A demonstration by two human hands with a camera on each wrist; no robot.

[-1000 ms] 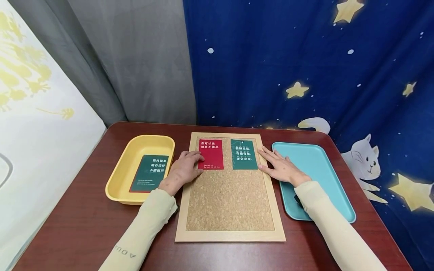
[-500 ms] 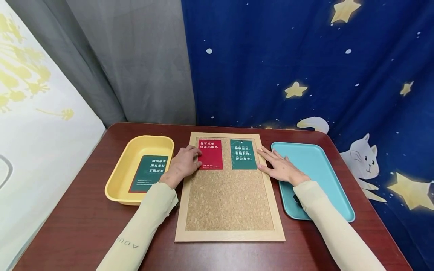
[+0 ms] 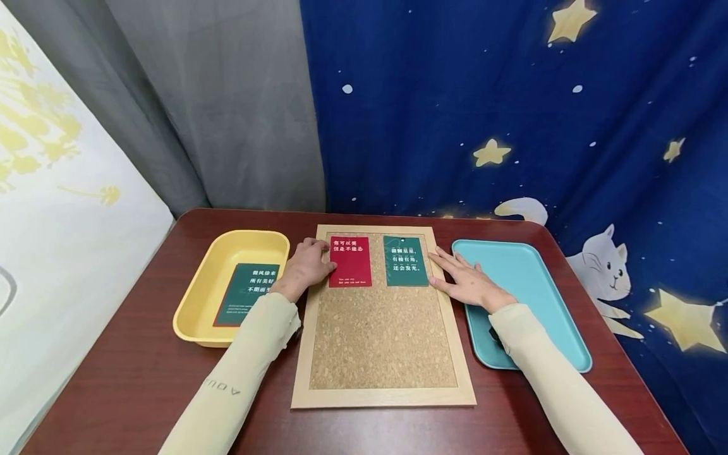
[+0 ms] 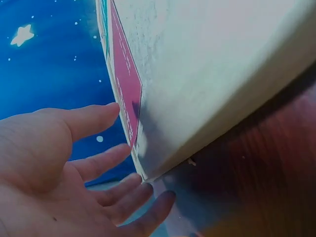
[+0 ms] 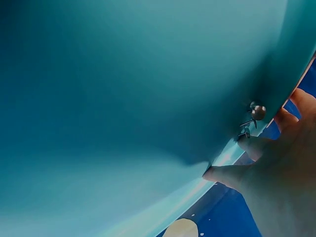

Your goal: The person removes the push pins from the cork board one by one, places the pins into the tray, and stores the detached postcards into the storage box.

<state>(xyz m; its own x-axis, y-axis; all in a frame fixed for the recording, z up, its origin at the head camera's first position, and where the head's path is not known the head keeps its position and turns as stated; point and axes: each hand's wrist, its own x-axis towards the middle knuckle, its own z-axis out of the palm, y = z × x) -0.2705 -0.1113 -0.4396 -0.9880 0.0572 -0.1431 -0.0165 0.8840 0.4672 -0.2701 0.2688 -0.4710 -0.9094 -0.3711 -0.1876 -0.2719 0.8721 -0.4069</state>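
Left hand (image 3: 307,264) has drawn back slightly toward the left since the earlier frames, its fingertips now at the left edge of the red card (image 3: 350,268) rather than over its face. Head view: both cards lie near the far end of the corkboard (image 3: 383,341), red on the left, green card (image 3: 406,262) on the right, side by side with bare cork between. Left hand's fingers bend gently, relaxed; whether they touch the red card, cannot tell. Right hand (image 3: 469,284) has fingers extended and spread, tips at the board's right-hand frame, just beside the green card. Board lies on the dark red worktop (image 3: 381,436), between a yellow tub (image 3: 196,322) on the left and a blue tray (image 3: 529,297) on the right. Tub holds another card (image 3: 247,287), green, red showing along its lower and left edges. Left wrist view: palm and loosely extended fingers in front, red card seen at a steep slant beyond the fingertips, shadow falling on the board. Right wrist view: tray fills most of the picture; small metallic pieces (image 5: 257,112) show near its edge, relaxed fingers close beside them in view.
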